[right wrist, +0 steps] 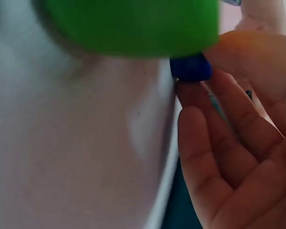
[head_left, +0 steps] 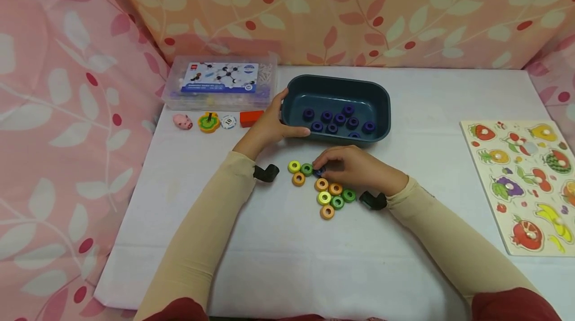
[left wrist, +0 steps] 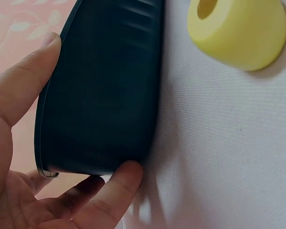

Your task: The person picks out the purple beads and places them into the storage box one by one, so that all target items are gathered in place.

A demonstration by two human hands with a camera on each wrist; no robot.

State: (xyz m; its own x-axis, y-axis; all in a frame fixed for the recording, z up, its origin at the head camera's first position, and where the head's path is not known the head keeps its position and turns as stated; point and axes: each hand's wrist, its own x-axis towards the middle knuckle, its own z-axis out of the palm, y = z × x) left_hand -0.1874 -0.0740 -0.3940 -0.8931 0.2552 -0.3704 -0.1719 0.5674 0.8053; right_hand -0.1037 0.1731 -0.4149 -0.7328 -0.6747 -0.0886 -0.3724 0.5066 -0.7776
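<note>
A dark teal tub point(head_left: 310, 86) holds several dark blue-purple rings point(head_left: 340, 120). My left hand point(head_left: 268, 129) grips its left end, thumb along the near wall and fingers at the end; the left wrist view shows fingertips against the tub's side point(left wrist: 100, 95). My right hand point(head_left: 359, 165) pinches a blue ring point(head_left: 319, 172) just in front of the tub, between thumb and fingers. Around it lie yellow, green and orange rings, among them a green ring point(head_left: 307, 169) beside the fingertips and an orange ring point(head_left: 321, 184) below. A large green ring point(right wrist: 133, 28) partly covers the blue one in the right wrist view.
Behind my left hand is a clear plastic case point(head_left: 220, 99) with a molecule label. Before it stand a pink pig point(head_left: 182, 121), a tree piece point(head_left: 208, 122), a chip point(head_left: 228, 122) and a red block point(head_left: 250, 118). A fruit puzzle board point(head_left: 489, 193) lies at the right.
</note>
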